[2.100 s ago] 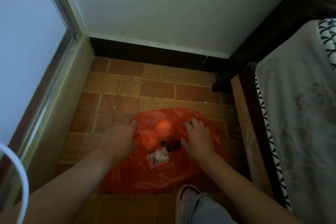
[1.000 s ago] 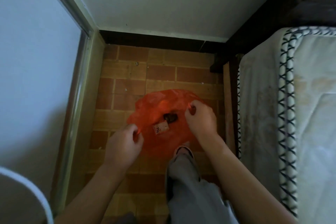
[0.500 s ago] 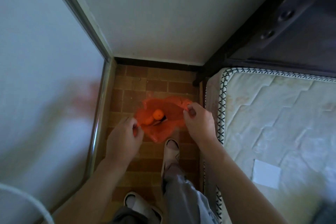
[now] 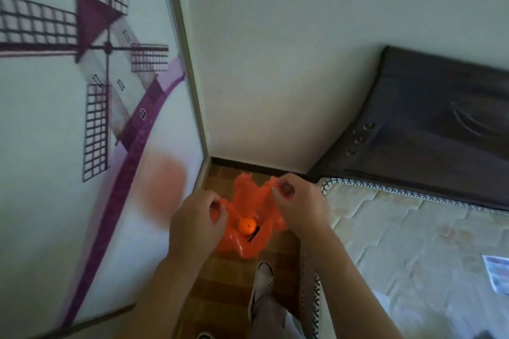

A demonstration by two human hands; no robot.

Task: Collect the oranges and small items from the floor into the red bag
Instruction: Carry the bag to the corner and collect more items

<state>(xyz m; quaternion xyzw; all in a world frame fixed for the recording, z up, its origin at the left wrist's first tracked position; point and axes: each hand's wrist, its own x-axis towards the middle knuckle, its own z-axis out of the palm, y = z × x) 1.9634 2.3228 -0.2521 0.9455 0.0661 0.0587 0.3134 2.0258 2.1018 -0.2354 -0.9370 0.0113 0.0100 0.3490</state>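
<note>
Red bag [image 4: 249, 241] contents mostly hidden; one orange [image 4: 246, 226] visible. Left hand [image 4: 194, 221] and right hand [image 4: 298, 205] pinch its rim, now lifted off the floor.

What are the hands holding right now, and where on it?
Both hold the red bag by its top edge: left hand pinches the left side, right hand the right.

Both hands, left [image 4: 197, 224] and right [image 4: 298, 205], pinch the red bag [image 4: 249, 201] open (an orange [image 4: 246, 226] inside).
</note>
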